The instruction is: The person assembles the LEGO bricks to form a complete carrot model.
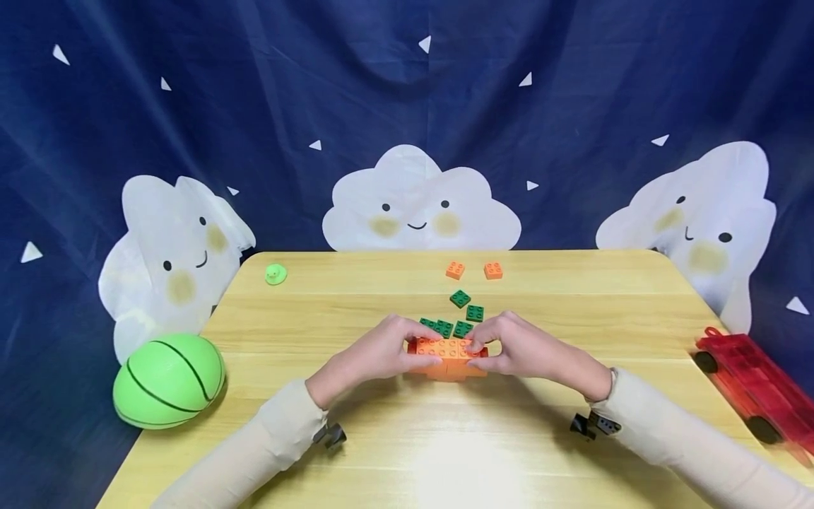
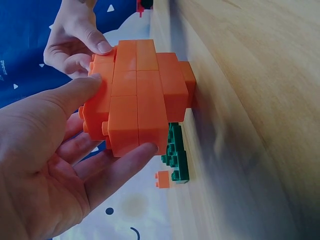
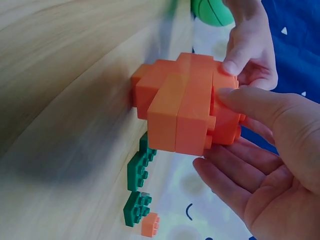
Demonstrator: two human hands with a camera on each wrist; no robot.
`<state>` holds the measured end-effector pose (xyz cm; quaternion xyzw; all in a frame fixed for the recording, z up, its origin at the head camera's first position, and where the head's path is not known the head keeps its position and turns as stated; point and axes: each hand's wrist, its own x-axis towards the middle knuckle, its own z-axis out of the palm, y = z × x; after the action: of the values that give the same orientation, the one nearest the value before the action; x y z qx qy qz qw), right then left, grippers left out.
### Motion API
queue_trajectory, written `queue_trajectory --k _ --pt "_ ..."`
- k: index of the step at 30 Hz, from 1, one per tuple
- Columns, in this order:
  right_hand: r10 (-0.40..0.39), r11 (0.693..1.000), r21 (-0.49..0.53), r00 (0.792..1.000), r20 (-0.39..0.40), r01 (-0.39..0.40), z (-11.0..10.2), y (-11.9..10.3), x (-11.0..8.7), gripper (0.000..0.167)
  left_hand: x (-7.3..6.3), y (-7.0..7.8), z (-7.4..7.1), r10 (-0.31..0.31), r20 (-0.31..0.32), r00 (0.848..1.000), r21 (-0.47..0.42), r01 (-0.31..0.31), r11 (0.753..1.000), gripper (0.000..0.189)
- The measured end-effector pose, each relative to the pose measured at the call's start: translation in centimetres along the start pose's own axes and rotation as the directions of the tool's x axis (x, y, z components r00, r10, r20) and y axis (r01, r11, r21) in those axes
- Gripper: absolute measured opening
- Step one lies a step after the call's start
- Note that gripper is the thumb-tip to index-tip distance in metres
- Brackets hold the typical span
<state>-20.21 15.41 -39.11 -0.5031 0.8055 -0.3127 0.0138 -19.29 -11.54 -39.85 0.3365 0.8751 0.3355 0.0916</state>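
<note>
Both hands hold an orange block assembly at the middle of the table, built of several layers of studded bricks. My left hand grips its left end, thumb on the near side and fingers round the far side. At the right end, my right hand pinches the top layer between thumb and fingers. In the left wrist view the stepped orange assembly narrows toward the table. Just behind it lie several green bricks, partly hidden by the hands in the head view.
Two loose orange bricks lie near the table's far edge. A small light-green toy sits at the far left. A green ball rests at the left edge, and a red toy vehicle stands at the right edge.
</note>
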Motion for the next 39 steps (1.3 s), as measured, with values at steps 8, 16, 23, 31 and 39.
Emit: queue_trajectory --k 8,16,23,31,39 --pt "0.045 0.998 0.034 0.999 0.008 -0.046 0.0 0.1 -0.1 0.021 0.1 -0.1 0.1 0.015 -0.013 1.000 0.009 -0.015 1.000 0.036" --pt "0.073 0.996 0.055 0.997 0.008 -0.073 0.3 0.3 -0.3 0.022 0.1 0.0 0.3 -0.004 -0.018 1.000 0.001 0.004 1.000 0.037" --pt "0.089 0.995 0.050 0.996 -0.020 -0.088 0.9 0.4 -0.7 0.020 0.3 -0.4 -0.2 -0.001 0.027 1.000 0.013 0.000 1.000 0.039" --pt "0.105 0.994 0.029 0.994 -0.038 -0.104 1.0 0.2 -0.5 0.024 4.7 -3.3 -2.0 -0.011 0.001 1.000 0.049 0.011 0.999 0.042" --pt "0.129 0.991 0.027 0.992 -0.015 -0.128 0.9 0.1 -0.5 0.026 11.7 -5.9 -2.2 -0.151 0.075 0.986 0.313 0.121 0.942 0.052"
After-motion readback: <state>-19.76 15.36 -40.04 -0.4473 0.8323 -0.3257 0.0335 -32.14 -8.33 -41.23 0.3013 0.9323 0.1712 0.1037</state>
